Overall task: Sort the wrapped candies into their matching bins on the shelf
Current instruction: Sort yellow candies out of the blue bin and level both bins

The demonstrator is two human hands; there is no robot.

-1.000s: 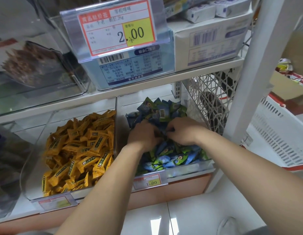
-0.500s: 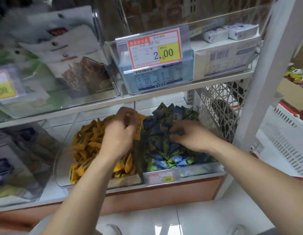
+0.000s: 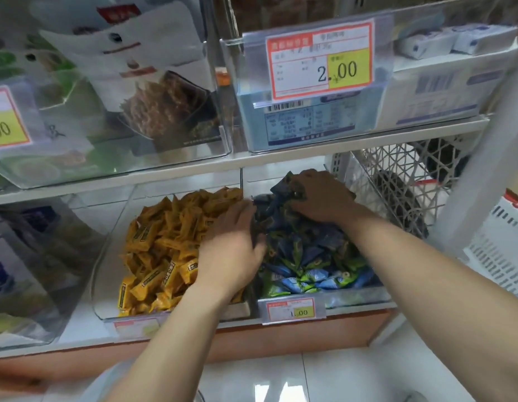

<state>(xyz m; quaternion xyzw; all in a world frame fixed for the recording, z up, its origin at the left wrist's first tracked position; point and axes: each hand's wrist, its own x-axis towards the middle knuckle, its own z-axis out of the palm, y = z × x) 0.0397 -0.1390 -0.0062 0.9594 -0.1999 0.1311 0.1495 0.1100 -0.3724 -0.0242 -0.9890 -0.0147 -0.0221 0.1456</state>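
Take the right bin (image 3: 353, 297) on the lower shelf as the mark. A heap of wrapped candies (image 3: 304, 256) lies in it, and a small price tag (image 3: 294, 310) is clipped to its front. Just left of it, wall against wall, stands the left bin (image 3: 107, 271), holding a second heap (image 3: 165, 242). The left hand (image 3: 231, 250) lies across the shared wall, and the right hand (image 3: 321, 198) rests on the candies toward the right bin's back. Right of it stands a lattice panel (image 3: 396, 181), and farther right a slotted basket (image 3: 498, 256). Above it, on the upper shelf (image 3: 252, 161), sits a box (image 3: 310, 126) behind a large price tag (image 3: 320, 59).
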